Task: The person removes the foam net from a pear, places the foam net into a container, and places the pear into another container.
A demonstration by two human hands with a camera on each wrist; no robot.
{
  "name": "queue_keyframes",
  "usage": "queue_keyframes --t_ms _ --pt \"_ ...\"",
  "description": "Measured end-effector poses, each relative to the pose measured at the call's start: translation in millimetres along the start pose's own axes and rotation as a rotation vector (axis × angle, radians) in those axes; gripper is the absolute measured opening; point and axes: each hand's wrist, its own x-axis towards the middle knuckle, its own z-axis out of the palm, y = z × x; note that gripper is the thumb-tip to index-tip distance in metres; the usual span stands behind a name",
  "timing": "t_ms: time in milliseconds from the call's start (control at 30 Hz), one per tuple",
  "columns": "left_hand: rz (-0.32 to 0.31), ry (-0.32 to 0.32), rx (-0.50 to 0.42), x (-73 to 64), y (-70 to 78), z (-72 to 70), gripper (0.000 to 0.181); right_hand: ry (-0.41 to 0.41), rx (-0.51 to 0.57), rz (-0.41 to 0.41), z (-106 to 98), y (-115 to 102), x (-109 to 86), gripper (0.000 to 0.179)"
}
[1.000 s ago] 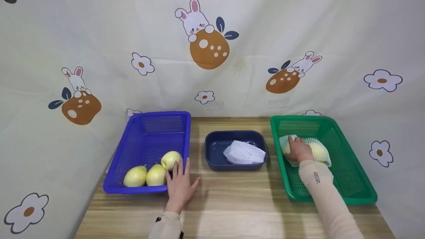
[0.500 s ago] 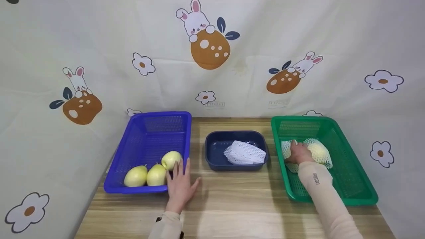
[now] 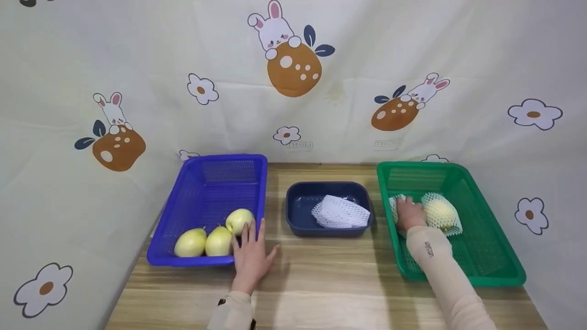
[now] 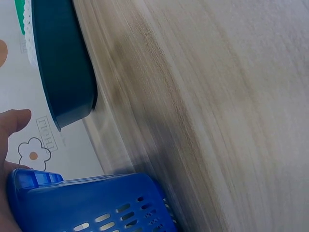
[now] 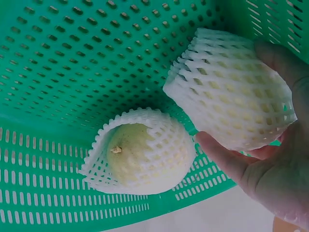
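Observation:
In the green basket (image 3: 486,229), my right hand (image 3: 409,214) grips a pale pear in a white foam net (image 5: 236,92), close to the basket's left wall. The right wrist view has the thumb at its upper side and a finger beneath it. A second netted pear (image 5: 140,150) lies beside it, its stem end showing at the net's mouth. My left hand (image 3: 251,259) rests over the near right corner of the blue basket (image 3: 158,229), fingers spread and straight. Just past its fingertips sit three bare yellow-green pears (image 3: 190,243).
Between the baskets stands a dark blue tub (image 3: 300,229) with white foam nets (image 3: 340,211) lying in it. All three containers are on a wood-grain table (image 3: 330,275). A printed cloth (image 3: 348,101) hangs behind and along both sides.
My right hand has shifted slightly left and nearer with the netted pear, away from the other one. The left hand stays on the blue basket; the whole head view has drifted a little.

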Motion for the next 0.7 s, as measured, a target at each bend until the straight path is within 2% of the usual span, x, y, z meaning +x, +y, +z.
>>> queue_keyframes --t_ms 133,267,467,567,700 --pt "0.004 0.010 0.009 -0.2 -0.2 1.4 0.076 0.022 -0.024 -0.013 -1.5 0.5 -1.6 0.060" --pt "0.011 0.016 0.003 -0.3 0.4 2.0 0.077 0.017 -0.013 0.005 -7.4 5.5 -3.1 0.064" --pt "0.005 0.009 -0.004 -0.1 -0.4 1.4 0.076 0.043 0.115 0.026 -38.5 14.4 -8.4 0.078" --pt "0.003 -0.004 -0.008 0.3 0.0 0.4 0.076 0.108 0.206 -0.006 -60.4 14.7 -15.6 0.081" --pt "0.006 -0.006 -0.009 0.0 0.2 0.2 0.076 0.235 0.283 -0.074 -85.5 5.4 -31.0 0.082"
